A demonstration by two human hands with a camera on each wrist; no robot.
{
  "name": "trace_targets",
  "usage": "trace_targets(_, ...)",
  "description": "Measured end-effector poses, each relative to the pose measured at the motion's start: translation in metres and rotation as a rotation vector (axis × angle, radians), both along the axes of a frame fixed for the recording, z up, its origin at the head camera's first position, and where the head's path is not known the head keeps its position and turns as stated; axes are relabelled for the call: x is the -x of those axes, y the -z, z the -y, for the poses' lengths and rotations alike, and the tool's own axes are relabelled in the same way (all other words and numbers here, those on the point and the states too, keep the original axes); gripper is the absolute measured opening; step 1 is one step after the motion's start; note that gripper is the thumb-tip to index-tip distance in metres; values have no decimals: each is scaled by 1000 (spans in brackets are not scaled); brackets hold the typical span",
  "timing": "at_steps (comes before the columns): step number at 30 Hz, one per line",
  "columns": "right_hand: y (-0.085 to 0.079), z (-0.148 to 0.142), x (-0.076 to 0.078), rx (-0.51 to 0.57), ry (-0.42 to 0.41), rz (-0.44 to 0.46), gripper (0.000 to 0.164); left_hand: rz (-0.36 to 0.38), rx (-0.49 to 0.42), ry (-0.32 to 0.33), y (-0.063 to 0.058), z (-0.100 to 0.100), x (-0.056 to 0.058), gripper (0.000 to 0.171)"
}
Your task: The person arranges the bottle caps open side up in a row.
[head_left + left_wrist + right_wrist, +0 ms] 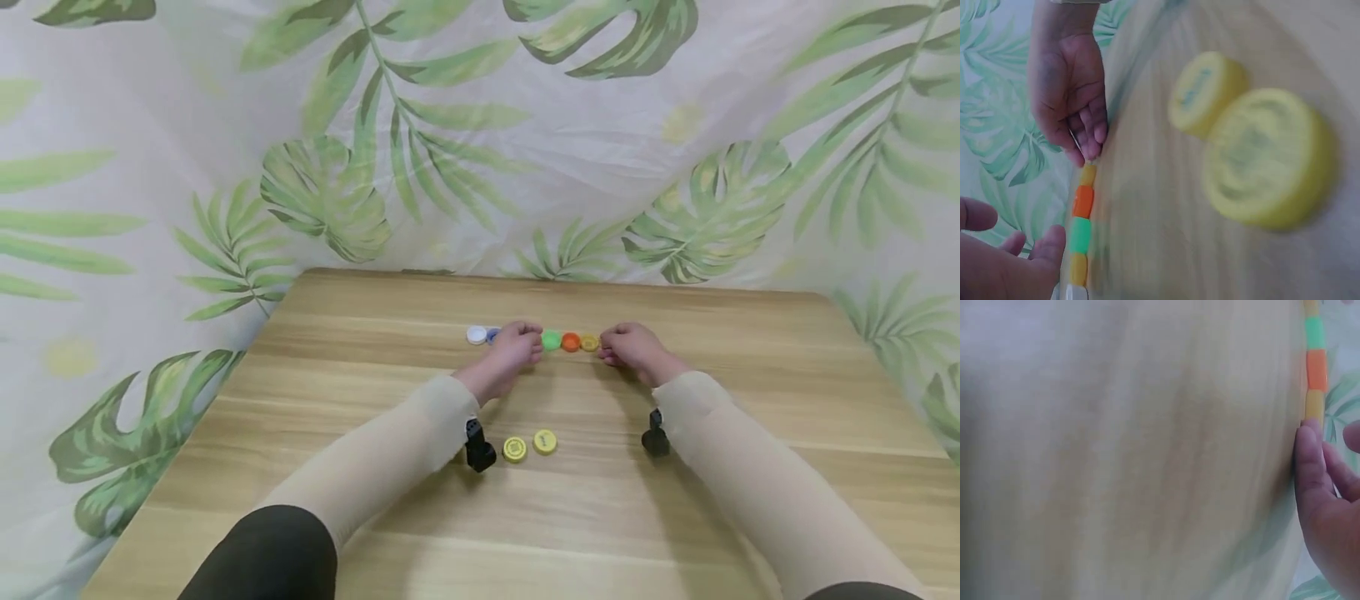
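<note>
A straight row of small round caps lies toward the back of the table. From left to right come a white cap (476, 335), a blue cap (492, 336), a stretch hidden by my left hand, a green cap (551, 340), an orange cap (571, 342) and an amber cap (590, 342). My left hand (516, 346) is over the row's left part, its thumb apart from its fingers in the left wrist view, where another amber cap (1079, 269) shows beside it. At the right end, my right hand (632, 345) touches the amber cap with its fingertips, thumb apart.
Two yellow caps, one on the left (514, 450) and one on the right (545, 442), lie nearer me between my forearms. Black wrist cameras, left (478, 447) and right (656, 435), hang under my sleeves. A leaf-patterned cloth (450, 167) stands behind the wooden table (360, 350).
</note>
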State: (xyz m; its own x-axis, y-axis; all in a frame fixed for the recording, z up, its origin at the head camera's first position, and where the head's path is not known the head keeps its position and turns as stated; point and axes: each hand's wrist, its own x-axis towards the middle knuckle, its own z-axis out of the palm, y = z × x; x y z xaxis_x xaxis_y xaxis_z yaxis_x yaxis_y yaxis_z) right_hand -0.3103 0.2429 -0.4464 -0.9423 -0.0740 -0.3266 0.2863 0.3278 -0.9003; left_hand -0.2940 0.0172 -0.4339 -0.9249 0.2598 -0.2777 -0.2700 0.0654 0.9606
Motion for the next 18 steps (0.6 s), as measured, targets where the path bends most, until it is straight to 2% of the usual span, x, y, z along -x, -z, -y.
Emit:
trace_targets(4,-1,1,-16,-61,-65,-35,32,-6,83,130,4,14,-14,37)
trace_targets(7,-2,9,-32,-148,-208,-75,31,7,169,246,8,23,-22,35)
trace_targets(10,0,22,-50,-228,-384,-99,30,21,217,330,12,29,-29,34)
trace_targets(13,1,36,-67,-270,-529,-104,30,21,231,367,13,32,-35,32)
trace_targets(15,-1,46,-76,-308,-585,-126,33,12,235,372,11,33,-37,30)
trace_targets(18,-4,58,-84,-388,-627,-166,39,-2,244,368,11,34,-38,28)
